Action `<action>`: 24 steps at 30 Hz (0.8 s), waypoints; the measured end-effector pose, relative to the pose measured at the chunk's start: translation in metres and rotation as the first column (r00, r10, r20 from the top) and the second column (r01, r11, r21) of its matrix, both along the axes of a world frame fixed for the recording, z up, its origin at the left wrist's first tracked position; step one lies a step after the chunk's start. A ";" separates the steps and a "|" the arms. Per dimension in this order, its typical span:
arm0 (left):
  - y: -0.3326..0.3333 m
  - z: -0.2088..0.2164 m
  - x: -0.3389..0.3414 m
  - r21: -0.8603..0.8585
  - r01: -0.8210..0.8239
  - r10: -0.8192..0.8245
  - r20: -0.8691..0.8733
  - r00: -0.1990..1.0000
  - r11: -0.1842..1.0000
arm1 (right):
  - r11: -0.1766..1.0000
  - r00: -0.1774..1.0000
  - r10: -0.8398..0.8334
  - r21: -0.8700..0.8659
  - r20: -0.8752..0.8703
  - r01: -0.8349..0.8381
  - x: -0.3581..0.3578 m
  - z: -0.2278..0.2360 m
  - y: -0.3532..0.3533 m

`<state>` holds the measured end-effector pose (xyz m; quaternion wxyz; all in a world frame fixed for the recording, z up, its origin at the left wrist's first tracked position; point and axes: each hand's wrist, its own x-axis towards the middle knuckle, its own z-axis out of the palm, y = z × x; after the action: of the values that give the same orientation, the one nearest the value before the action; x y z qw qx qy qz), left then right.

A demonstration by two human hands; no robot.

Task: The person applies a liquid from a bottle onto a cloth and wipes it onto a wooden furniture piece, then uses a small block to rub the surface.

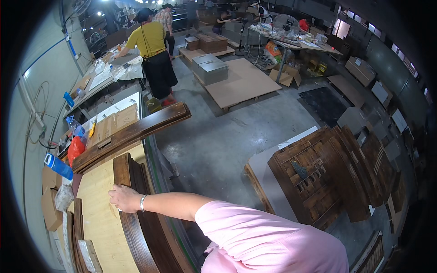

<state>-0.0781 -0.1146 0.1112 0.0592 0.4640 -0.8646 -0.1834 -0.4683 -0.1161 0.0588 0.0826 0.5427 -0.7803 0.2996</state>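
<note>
My right hand (pixel 125 199) reaches in from the lower right, out of a pink sleeve. Its fingers are curled over the left edge of a long dark brown wooden moulding (pixel 139 241). A thin white sliver shows under the palm, but what it belongs to is hidden. This moulding has a stepped profile and lies lengthwise on a pale wooden board (pixel 98 204). Across the far end of the board rests another dark wooden piece (pixel 136 132), set crosswise. My left hand is out of sight.
At the left stand a blue bottle (pixel 58 166), a red plastic bag (pixel 76 149) and a wrapped bundle (pixel 64 197). Dark wooden panels (pixel 314 177) lie stacked to the right. Farther off, a person in yellow (pixel 152 41) works at a table, near a low platform (pixel 246 82).
</note>
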 end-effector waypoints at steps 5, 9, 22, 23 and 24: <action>0.002 0.003 -0.002 -0.001 -0.019 0.019 0.029 0.999 1.000 | 1.000 1.000 -0.001 0.021 0.000 0.001 0.000 0.001 0.000; 0.001 0.002 -0.001 -0.014 -0.010 0.010 0.042 0.999 1.000 | 1.000 1.000 -0.004 0.004 -0.012 0.004 0.000 0.001 0.000; -0.002 -0.008 0.002 -0.027 -0.015 0.014 -0.049 0.999 1.000 | 1.000 1.000 -0.010 -0.007 -0.021 0.010 0.001 -0.001 -0.001; -0.001 -0.007 0.002 -0.026 -0.016 0.015 -0.049 0.999 1.000 | 1.000 1.000 -0.009 -0.007 -0.021 0.009 0.001 0.000 -0.001; 0.000 -0.006 0.001 -0.027 -0.009 0.008 -0.053 0.999 1.000 | 1.000 1.000 -0.007 0.003 -0.020 0.007 0.002 0.001 -0.001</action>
<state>-0.0768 -0.1149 0.1056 0.0894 0.4618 -0.8632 -0.1834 -0.4665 -0.1169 0.0599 0.0909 0.5431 -0.7817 0.2927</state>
